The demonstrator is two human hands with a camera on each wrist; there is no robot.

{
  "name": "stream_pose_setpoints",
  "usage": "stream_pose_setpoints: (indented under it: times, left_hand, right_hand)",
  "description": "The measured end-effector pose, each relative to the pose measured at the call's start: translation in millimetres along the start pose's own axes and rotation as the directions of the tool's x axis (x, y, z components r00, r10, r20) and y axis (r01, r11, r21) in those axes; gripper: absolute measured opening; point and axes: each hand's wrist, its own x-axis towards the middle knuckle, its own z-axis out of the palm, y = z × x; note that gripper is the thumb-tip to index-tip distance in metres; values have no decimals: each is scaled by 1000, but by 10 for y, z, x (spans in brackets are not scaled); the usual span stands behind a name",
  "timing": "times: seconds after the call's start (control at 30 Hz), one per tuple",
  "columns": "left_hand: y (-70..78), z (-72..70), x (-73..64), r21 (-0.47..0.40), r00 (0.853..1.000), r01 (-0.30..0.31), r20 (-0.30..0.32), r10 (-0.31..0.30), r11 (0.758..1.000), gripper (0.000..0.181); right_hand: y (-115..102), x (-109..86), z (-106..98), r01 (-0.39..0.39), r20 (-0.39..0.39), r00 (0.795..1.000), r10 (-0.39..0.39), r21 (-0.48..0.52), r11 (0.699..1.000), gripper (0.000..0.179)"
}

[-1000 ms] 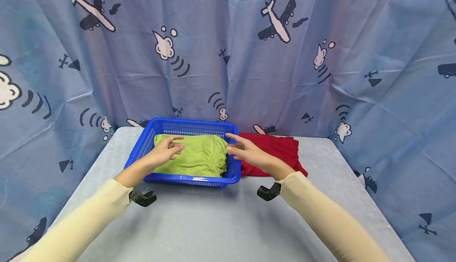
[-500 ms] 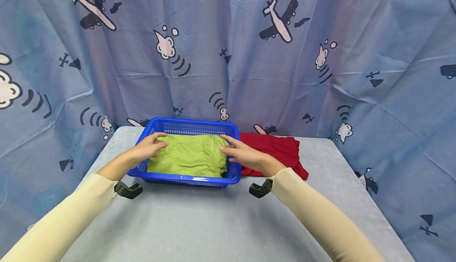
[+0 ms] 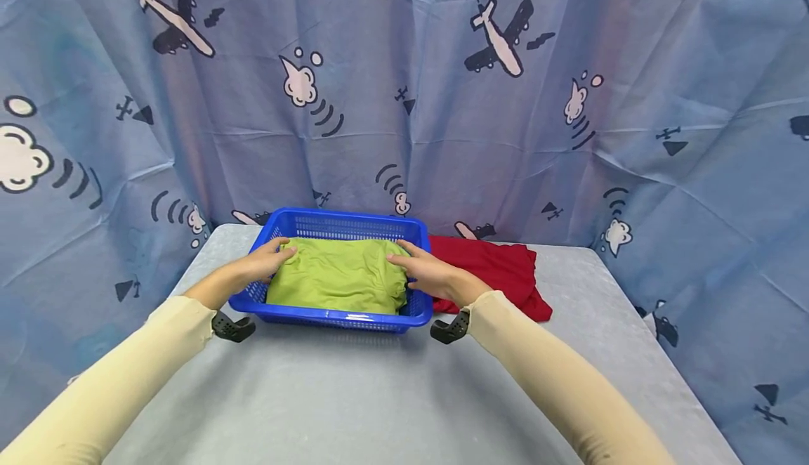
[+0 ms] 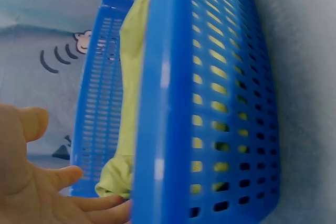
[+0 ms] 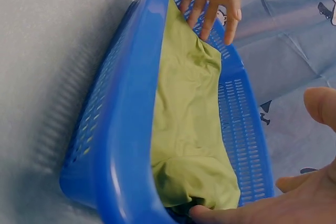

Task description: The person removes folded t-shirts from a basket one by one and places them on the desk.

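A bundle of lime-green cloth (image 3: 341, 275) lies in a blue plastic basket (image 3: 335, 318) with perforated walls. My left hand (image 3: 259, 265) reaches in at the cloth's left end, fingers extended and thumb apart. At the other end is my right hand (image 3: 425, 272), its fingers stretched down between the cloth and the basket wall. In the right wrist view, one fingertip of the right hand (image 5: 294, 203) meets the edge of the cloth near a dark patch underneath. The left wrist view shows the left hand (image 4: 37, 192) with spread fingers beside the cloth; some fingertips are hidden by the rim.
Red cloth (image 3: 487, 272) lies on the table right of the basket, partly behind the right forearm. The pale grey table (image 3: 354, 395) stretches out in front. A blue curtain (image 3: 366, 100) printed with airplanes hangs behind and along the sides.
The left hand has moved left from above the cloth to its left end and lowered. My right hand has come slightly lower at the right end. The cloth's left edge has shifted slightly.
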Motion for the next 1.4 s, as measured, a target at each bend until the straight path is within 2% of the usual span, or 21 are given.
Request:
stream_pose_setpoints:
  times: [0.1, 0.3, 0.47, 0.67, 0.8, 1.1, 1.27, 1.4]
  left_hand:
    - [3, 33, 29, -6, 999, 40, 7, -40, 999, 69]
    - [-2, 21, 25, -11, 998, 58, 20, -58, 998, 71]
    - [-31, -19, 17, -38, 998, 59, 32, -58, 998, 73]
    - [-63, 7, 54, -41, 997, 59, 48, -57, 997, 73]
    - [-57, 15, 79, -45, 998, 46, 46, -44, 998, 73]
    - [13, 46, 91, -40, 995, 60, 84, -57, 997, 75]
    - [11, 52, 91, -19, 996, 41, 79, -40, 999, 75]
    - [-3, 69, 116, -35, 996, 27, 85, -23, 999, 77]
  right_hand:
    - [41, 36, -1, -14, -11, 1000, 14, 47, 999, 76]
    - [59, 90, 36, -44, -15, 999, 45, 54, 998, 80]
    - [23, 128, 90, -63, -62, 996, 67, 63, 996, 85]
    - [-3, 159, 141, -108, -128, 985, 115, 58, 992, 94]
    - [-12, 169, 143, -135, -138, 981, 139, 38, 990, 98]
    - [-39, 137, 163, -93, -98, 991, 90, -26, 995, 98]
    - [-91, 112, 182, -60, -72, 996, 58, -23, 998, 96]
    - [-108, 120, 220, -69, -70, 995, 66, -35, 997, 96]
